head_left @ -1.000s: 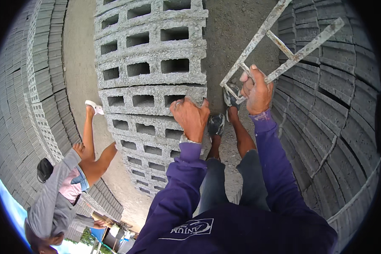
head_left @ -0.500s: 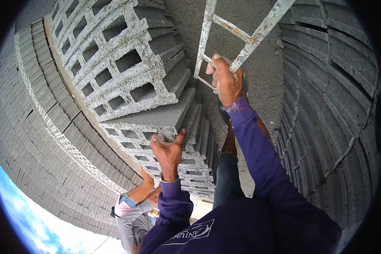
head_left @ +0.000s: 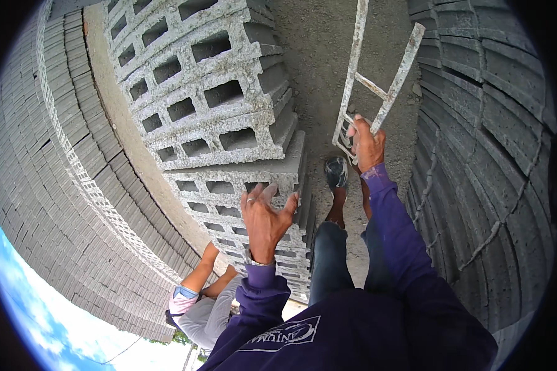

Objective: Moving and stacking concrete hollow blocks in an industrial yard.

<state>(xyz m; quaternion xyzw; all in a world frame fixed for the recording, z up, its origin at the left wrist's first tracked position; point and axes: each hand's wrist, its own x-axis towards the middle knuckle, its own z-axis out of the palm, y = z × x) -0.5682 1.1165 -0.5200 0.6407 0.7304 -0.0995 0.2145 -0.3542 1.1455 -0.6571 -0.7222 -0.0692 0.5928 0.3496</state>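
Observation:
In my right hand [head_left: 369, 148] is the near end of a narrow metal frame [head_left: 400, 71], pale and rusty, with two long bars joined by crosspieces. The fingers wrap round it, and its long bars point forward, away from me. To the left, my left hand [head_left: 266, 226] has its fingers spread and slightly curled. It is at the face of a tall stack of hollow grey concrete blocks [head_left: 242, 119], just below where the upper blocks sit turned against the lower ones. Whether its fingertips touch the block there, I cannot tell.
Another wall of stacked grey blocks [head_left: 489, 204] rises close on my right. A larger stack [head_left: 37, 185] fills the far left. Between them runs a gritty floor [head_left: 309, 55], where my shoe [head_left: 336, 173] stands. Another person [head_left: 213, 309] is at the lower left.
My right hand and the metal frame have moved right and nearer to me. My left hand has shifted right, its fingers now more spread. The view has shifted, showing my shoe.

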